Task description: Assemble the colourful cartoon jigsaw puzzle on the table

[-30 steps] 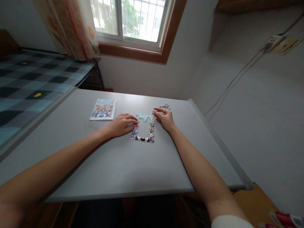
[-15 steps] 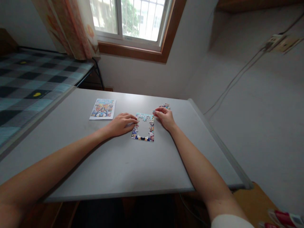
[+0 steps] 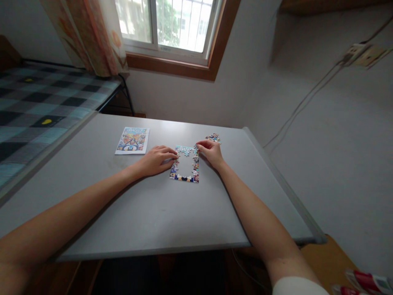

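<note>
R hand: has slid a touch L since earlier frames, away from loose pcs, tips now at top R corner of puzzle border; L hand stays put.
R fingers: narrow, pinched on what looks like a small pc; print & tabs too small to make out.
L fingers: loosely spread, tips on border's L side, prob. steadying it; no pc seen in them.
Puzzle border: flat on worktop, btwn the hands; worktop shows thru middle; some pcs jut inward from top edge.
Loose pcs: small heap just beyond R hand, apart from border.
Picture sheet: flat, well L of border, past L hand; similar lettering at top.
Corner step: judged as offering a pc to border's top R; can't tell if seated.
Next at border: calls for turning pc till tabs match, then pressing straight down, L hand bracing so links don't pop; quick check vs. picture sheet for colour.
</note>
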Available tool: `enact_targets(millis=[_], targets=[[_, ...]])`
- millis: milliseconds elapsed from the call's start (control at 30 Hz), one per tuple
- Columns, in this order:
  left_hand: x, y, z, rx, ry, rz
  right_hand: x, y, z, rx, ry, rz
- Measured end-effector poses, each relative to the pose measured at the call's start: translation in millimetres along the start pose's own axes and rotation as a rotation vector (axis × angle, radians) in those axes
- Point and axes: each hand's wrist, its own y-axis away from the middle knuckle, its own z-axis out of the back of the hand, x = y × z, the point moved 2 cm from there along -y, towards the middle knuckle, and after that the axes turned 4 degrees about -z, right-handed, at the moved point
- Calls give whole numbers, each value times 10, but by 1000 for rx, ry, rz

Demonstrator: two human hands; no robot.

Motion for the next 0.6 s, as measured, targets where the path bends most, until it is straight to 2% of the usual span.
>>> enact_targets(millis=[200, 600], targets=[[-4, -3, -5, -1, -2, -2, 65, 57, -67, -22, 307, 123], [-11, -3, 1, 5, -3, 6, 101, 81, -90, -41, 508, 231]])
